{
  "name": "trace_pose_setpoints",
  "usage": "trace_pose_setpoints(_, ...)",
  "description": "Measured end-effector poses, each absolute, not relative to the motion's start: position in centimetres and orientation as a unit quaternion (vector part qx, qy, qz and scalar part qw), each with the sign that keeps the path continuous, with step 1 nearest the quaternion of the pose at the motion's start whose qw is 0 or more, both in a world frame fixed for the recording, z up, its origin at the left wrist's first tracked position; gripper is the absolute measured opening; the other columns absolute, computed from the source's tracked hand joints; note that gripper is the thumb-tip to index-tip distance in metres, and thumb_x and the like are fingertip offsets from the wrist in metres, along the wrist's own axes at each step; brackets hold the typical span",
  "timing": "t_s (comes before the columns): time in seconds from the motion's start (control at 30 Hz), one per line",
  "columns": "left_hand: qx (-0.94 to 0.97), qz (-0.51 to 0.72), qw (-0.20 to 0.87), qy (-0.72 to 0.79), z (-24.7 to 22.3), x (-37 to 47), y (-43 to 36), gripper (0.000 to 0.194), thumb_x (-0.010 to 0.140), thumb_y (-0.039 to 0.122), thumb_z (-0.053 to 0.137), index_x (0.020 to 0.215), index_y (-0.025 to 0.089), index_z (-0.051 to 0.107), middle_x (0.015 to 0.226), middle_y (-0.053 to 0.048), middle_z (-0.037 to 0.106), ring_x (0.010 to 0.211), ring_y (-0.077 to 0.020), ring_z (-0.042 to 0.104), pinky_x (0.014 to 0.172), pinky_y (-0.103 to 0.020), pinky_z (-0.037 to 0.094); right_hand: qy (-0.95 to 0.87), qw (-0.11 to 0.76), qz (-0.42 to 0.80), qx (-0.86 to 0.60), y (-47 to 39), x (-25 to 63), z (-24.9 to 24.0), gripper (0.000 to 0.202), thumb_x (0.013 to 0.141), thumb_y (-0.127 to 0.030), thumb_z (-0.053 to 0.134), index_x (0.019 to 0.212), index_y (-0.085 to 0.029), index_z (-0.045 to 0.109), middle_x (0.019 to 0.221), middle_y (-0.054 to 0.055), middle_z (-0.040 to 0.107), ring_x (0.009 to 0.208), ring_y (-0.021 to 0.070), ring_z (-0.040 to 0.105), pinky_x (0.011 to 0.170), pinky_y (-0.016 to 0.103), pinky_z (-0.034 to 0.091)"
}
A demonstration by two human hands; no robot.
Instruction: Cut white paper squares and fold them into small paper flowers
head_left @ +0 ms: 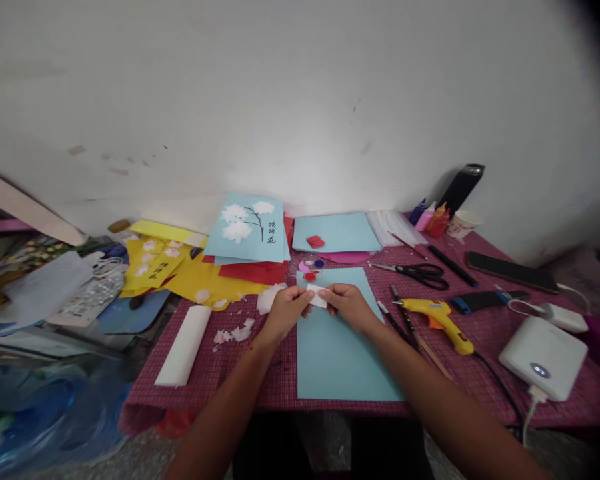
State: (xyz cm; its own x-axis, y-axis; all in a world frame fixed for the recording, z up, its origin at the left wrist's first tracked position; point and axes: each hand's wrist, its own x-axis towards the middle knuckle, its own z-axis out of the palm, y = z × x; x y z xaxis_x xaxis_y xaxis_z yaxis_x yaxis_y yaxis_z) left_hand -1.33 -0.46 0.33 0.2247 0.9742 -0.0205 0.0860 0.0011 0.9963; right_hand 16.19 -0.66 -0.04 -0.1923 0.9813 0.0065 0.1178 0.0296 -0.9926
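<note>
My left hand (pixel 291 308) and my right hand (pixel 347 305) pinch a small folded piece of white paper (pixel 317 296) from its two sides. They hold it over the upper part of a light blue sheet (pixel 343 367) on the table. Right behind the paper lie small red, pink and dark blue pieces (pixel 311 267). By my left hand is a pile of thin white paper (pixel 269 299), with torn white scraps (pixel 235 333) nearer to me. Scissors (pixel 420 272) with black handles and a yellow glue gun (pixel 437 319) lie to the right of my right hand.
A blue card with white paper flowers (pixel 247 230) stands against the wall. Yellow sheets (pixel 215 283) and a folded white strip (pixel 184 347) lie left. At right are paint bottles (pixel 430 217), a black flask (pixel 463 187), a phone (pixel 513 271) and a white power bank (pixel 544 357) with cables.
</note>
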Motion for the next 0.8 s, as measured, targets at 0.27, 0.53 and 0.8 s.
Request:
trace_pose_setpoints(0.27,0.566,0.413,0.544,0.462,0.54,-1.25,-0.63,0.038,0.077,0.05,0.058,0.068,0.014,0.058,0.059,-0.001,0.059,0.049,-0.0099,0.051,0.048,-0.022,0.04,-0.587,0.417,0.499,-0.482,-0.66,16.17,0.05,0.042,0.08,-0.054,0.056,0.059,-0.017,0.056,0.047,-0.002,0.052,0.043,0.0098,0.043,0.046,0.023,0.032)
trace_pose_setpoints(0.53,0.568,0.399,0.575,0.433,0.47,-1.17,-0.66,0.033,0.077,0.044,0.06,0.078,0.011,0.063,0.071,-0.005,0.063,0.056,-0.0099,0.054,0.05,-0.022,0.043,-0.581,0.427,0.483,-0.497,-0.68,16.09,0.1,0.044,0.08,-0.054,0.056,0.056,-0.018,0.053,0.045,-0.003,0.051,0.042,0.0095,0.042,0.045,0.023,0.032)
trace_pose_setpoints(0.8,0.547,0.419,0.568,0.45,0.26,-1.12,-0.49,0.035,0.077,0.047,0.06,0.074,0.012,0.059,0.067,-0.004,0.062,0.054,-0.0098,0.053,0.048,-0.021,0.042,-0.583,0.418,0.541,-0.44,-0.77,16.26,0.13,0.039,0.08,-0.051,0.057,0.064,-0.015,0.059,0.055,0.0,0.057,0.046,0.0093,0.046,0.048,0.023,0.035)
